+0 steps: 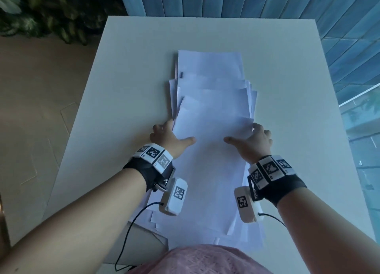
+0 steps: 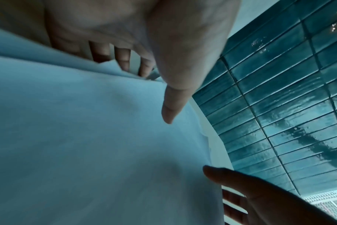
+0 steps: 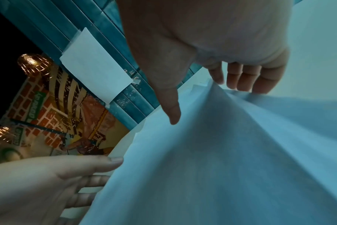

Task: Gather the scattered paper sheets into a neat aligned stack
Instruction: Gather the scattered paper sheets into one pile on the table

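Observation:
Several white paper sheets (image 1: 211,109) lie fanned in a long overlapping column down the middle of the white table (image 1: 123,88). My left hand (image 1: 174,134) is at the column's left edge, thumb flat on top and fingers curled at the edge. My right hand (image 1: 249,137) mirrors it at the right edge. In the left wrist view the thumb (image 2: 173,99) lies on the paper (image 2: 87,137) and the fingers (image 2: 123,60) dip behind its edge. In the right wrist view the fingers (image 3: 240,79) curl round the raised edge of the sheets (image 3: 221,152). Both hands grip the top sheets.
Blue tiled walls (image 1: 226,0) stand behind and to the right of the table. A leafy plant (image 1: 51,12) is at the far left beyond bare floor. A grey seat edge (image 1: 148,238) and pink clothing (image 1: 201,261) sit at the near edge. Wrist cables hang below both arms.

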